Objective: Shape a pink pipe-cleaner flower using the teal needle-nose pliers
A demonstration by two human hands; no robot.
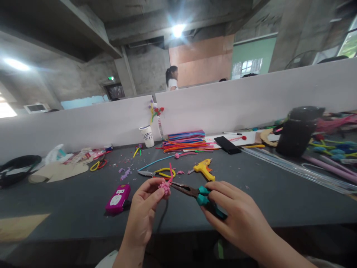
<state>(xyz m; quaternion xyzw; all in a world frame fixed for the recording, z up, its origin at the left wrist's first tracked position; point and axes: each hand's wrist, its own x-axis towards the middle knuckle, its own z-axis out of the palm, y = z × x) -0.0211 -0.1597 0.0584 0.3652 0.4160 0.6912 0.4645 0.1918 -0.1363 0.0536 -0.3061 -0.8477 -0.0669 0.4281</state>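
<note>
Between thumb and fingers, my left hand (145,208) pinches a pink pipe-cleaner flower (165,187), its fuzzy pink stem (171,172) sticking up. My right hand (237,212) is wrapped round the teal handles of long-nose pliers (189,190). The tips of the pliers meet the base of the stem, beside the flower; whether they grip it I cannot tell. Just beyond lie yellow-handled scissors (160,173) and a yellow glue gun (205,169). A magenta box-shaped device (118,198) rests left of my left hand.
Bundled coloured pipe cleaners (186,143), a paper cup (147,136) and a black phone (227,144) stand or lie along the back. At right are a black jug (297,130) and clear strips (295,163). Paper scraps (61,169) lie left. Beyond the white partition (251,95) is a person (171,78).
</note>
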